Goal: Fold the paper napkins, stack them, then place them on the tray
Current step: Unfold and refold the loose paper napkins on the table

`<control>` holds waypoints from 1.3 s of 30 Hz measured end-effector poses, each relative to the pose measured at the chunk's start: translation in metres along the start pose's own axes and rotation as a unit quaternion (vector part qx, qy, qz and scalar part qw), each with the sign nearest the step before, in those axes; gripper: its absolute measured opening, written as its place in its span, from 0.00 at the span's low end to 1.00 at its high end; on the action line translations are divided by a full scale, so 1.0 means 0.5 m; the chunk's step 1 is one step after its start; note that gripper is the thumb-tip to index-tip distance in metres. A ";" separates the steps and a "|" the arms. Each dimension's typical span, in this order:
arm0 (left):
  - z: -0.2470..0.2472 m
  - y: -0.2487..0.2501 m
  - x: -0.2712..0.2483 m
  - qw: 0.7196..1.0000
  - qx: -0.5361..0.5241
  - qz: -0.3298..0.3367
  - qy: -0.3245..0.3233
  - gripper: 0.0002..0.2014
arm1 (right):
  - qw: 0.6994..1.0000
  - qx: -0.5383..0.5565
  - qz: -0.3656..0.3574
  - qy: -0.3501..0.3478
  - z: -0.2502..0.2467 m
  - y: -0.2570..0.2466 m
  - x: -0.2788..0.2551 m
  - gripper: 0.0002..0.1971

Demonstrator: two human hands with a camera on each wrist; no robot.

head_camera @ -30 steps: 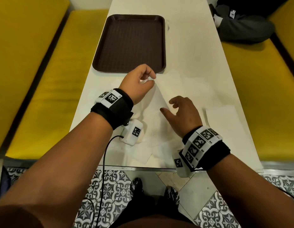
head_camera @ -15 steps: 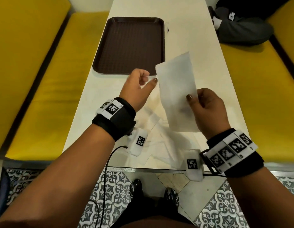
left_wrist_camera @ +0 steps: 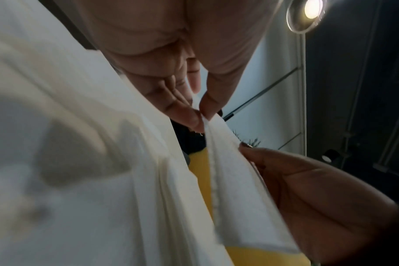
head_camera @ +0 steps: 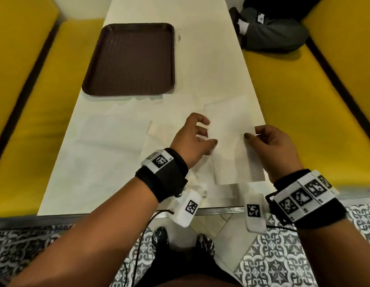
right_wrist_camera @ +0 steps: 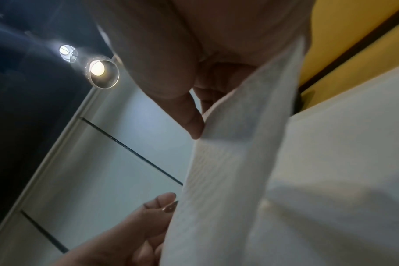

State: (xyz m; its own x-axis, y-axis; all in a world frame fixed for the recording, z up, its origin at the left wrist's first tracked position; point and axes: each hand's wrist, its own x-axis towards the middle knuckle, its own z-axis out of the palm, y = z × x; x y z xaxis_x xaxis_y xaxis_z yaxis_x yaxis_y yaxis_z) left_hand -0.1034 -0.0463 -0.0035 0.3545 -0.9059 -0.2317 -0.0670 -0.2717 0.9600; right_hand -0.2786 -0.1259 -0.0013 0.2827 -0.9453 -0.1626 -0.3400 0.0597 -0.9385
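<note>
A white, soft paper napkin (head_camera: 231, 139) is held up just above the near end of the long cream table (head_camera: 211, 65), between the two hands. Its left edge is pinched by the left hand (head_camera: 192, 141), with the thumb and the first finger pressed together on the paper; this pinch is seen close up in the left wrist view (left_wrist_camera: 201, 109). Its right edge is gripped by the right hand (head_camera: 271, 146), with the thumb on top and the fingers curled under the sheet. In the right wrist view the napkin (right_wrist_camera: 228, 162) is seen hanging as a long strip from the right thumb (right_wrist_camera: 189, 122). Black wrist bands with white square-marked blocks (head_camera: 161, 175) are worn on both arms. Under the held napkin, more flat white paper napkins (head_camera: 159, 131) are spread on the table, some partly on top of others, and they are hard to tell apart from the pale top. Farther along the table from the held napkin, and to its left, a dark brown plastic tray with a raised rim (head_camera: 130, 59) is set flat, with nothing seen on it. Yellow padded benches (head_camera: 304, 100) are seen on both sides of the table. At the far right end of the table, a dark grey bundle of cloth (head_camera: 273, 34) is lying on the bench.
</note>
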 end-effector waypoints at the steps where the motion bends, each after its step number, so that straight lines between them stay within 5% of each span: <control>1: 0.016 -0.002 -0.004 1.000 0.007 0.003 -0.003 0.19 | 1.000 -0.019 0.003 0.008 -0.013 0.012 0.001 0.04; 15: 0.176 -0.048 -0.045 0.980 0.200 0.002 0.008 0.19 | 0.976 -0.213 0.049 -0.007 -0.123 0.117 0.007 0.09; 36: 0.193 -0.060 -0.032 0.967 0.250 -0.034 0.038 0.24 | 0.949 -0.310 0.015 -0.046 -0.119 0.133 0.029 0.08; 39: 0.192 -0.058 -0.033 0.958 0.286 -0.025 0.030 0.26 | 0.940 -0.338 -0.011 -0.030 -0.123 0.125 0.017 0.15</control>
State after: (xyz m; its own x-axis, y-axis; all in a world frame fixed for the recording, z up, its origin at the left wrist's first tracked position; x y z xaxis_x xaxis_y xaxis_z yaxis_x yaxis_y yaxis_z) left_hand -0.1967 -0.0546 -0.0426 0.4217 -0.8719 -0.2488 -0.5423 -0.4624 0.7015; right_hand -0.3524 -0.1500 -0.0426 0.3407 -0.9226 -0.1812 -0.8203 -0.1975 -0.5367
